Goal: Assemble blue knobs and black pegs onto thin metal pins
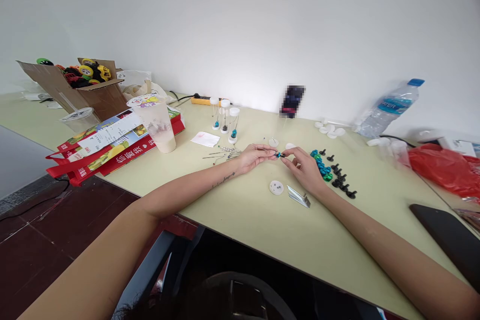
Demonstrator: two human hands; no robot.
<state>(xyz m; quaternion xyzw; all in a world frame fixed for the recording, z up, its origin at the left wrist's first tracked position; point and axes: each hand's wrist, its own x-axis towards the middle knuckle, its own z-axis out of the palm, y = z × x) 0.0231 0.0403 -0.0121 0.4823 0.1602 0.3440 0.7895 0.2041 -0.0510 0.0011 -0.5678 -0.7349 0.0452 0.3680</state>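
Both hands meet over the middle of the table around a small blue and black part (279,155). My left hand (252,158) pinches its left side, with a thin rod lying across the fingers. On the right side, the fingertips of my right hand (302,165) grip the black end. Below them lie a round white cap with small dark pieces (276,188) and a row of metal rods (299,197). Blue and green beads (321,166) and black pegs (339,178) lie right of my right hand. More thin rods (225,152) are left of my left hand.
Three clear tubes (225,117) stand behind a paper slip (205,139). At the left are a drink cup (159,127), a red bag (123,155) and a cardboard box (103,100). A water bottle (390,107), red plastic (444,170) and a black phone (446,235) are at the right.
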